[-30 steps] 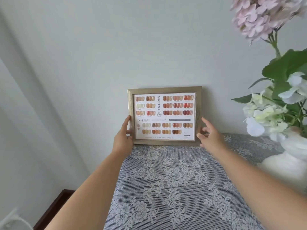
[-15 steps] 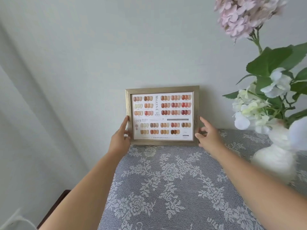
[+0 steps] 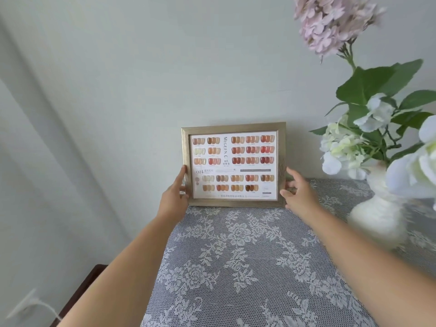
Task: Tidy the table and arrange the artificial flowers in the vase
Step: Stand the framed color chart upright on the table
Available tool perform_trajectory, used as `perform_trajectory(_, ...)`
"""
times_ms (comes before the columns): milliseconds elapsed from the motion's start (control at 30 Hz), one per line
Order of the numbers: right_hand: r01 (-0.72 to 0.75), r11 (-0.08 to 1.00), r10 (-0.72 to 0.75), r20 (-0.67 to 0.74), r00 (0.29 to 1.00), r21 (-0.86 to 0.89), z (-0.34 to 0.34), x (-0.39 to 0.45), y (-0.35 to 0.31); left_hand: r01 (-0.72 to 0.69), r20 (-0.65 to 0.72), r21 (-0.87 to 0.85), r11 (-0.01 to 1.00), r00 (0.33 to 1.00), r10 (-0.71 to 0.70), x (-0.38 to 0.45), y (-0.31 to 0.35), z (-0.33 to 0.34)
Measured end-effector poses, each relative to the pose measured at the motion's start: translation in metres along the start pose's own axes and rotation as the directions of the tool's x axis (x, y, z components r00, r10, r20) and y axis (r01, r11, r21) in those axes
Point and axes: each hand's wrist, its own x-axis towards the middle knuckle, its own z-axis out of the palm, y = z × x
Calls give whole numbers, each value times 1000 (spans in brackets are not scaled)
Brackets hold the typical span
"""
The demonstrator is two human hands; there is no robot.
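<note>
Grey lace cloth (image 3: 236, 267) covers the surface nearest the viewer. Farther back, the left hand (image 3: 173, 197) grips the left edge of a gold picture frame (image 3: 233, 165) and the right hand (image 3: 299, 193) clasps its right edge; the frame stands upright at 12 o'clock against the wall (image 3: 165, 67). At 2 o'clock, a white vase (image 3: 379, 213) holds artificial flowers (image 3: 354, 128).
</note>
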Motion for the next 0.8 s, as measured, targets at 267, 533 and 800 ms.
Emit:
perform_trajectory(267, -7, 1000, 7, 5, 1000, -9, -2, -6, -1, -20, 13, 34, 999, 1000, 19, -3, 0, 1)
perform_trajectory(533, -35, 999, 34, 44, 998, 14, -5, -15, -2, -37, 28, 38, 999, 999, 36, -9, 3, 2)
perform_trajectory(800, -10, 1000, 12, 142, 990, -18, -22, -45, -10, -53, -162, 108, 993, 984, 71, -47, 32, 2)
